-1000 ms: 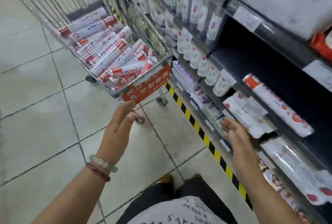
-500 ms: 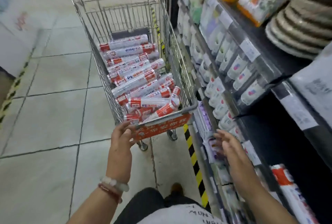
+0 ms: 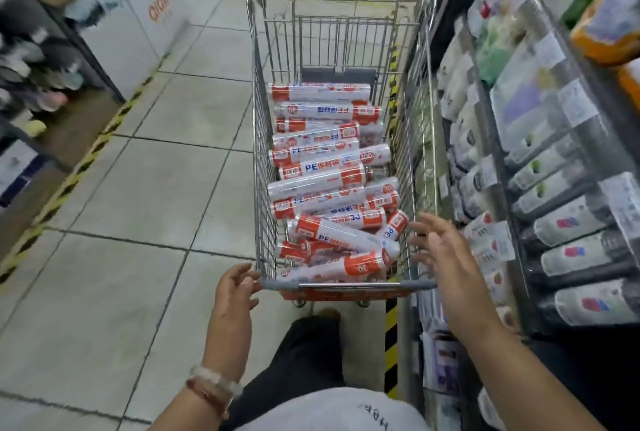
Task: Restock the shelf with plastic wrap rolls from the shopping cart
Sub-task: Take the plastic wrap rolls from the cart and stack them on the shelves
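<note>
A wire shopping cart (image 3: pixel 258 167) stands straight ahead of me, filled with several white and orange plastic wrap rolls (image 3: pixel 332 167). My left hand (image 3: pixel 233 292) is at the cart's near left corner, fingers loosely spread, touching the grey rim. My right hand (image 3: pixel 440 250) hovers open over the cart's near right corner, fingers spread above the nearest rolls, holding nothing. The shelf (image 3: pixel 540 167) runs along the right side of the cart, stocked with packaged goods.
A yellow and black hazard strip (image 3: pixel 391 337) marks the floor beside the shelf base. Another shelf unit with footwear (image 3: pixel 38 77) and a white display box (image 3: pixel 138 25) stand at the left. Open tiled floor (image 3: pixel 149 209) lies between them. My dark trousers (image 3: pixel 311 354) show below.
My view has swung from the shelf to face the cart head-on. My right hand left the shelf and moved over the cart's near right corner. My left hand stays at the cart's near left corner.
</note>
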